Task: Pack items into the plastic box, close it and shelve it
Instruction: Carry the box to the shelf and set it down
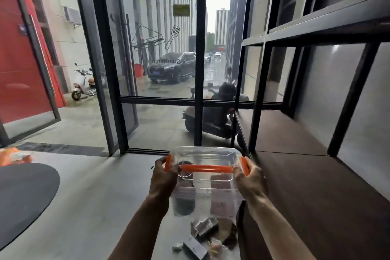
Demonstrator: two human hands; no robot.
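Left hand [163, 177] is clamped on the left end of the plastic box [205, 181], fingers curled over the rim by the orange side clip [168, 162]. Right hand [250, 178] mirrors it, wrapped tight on the right end, next to the other orange clip [244, 165]. Both hands closed on the box, and it's up in the air, off the floor, held level out in front of the person between two bare forearms. The clear lid [202, 155] sits on top, and the orange handle [205, 168] lies flat across the near edge. Through the transparent walls some dark shapes show inside, too blurred to name. Just to the right stands the dark shelf [299, 139], its brown board about level with the box and close beside it, black metal uprights rising behind. Below the box, a small heap of loose items [207, 236] lies on the grey floor [101, 186], packets and scraps, hard to make out. A round dark surface [23, 196] curves in from the left, something orange [14, 156] beyond it. Ahead, tall glass panes with black frames [200, 69] look onto a wet street.
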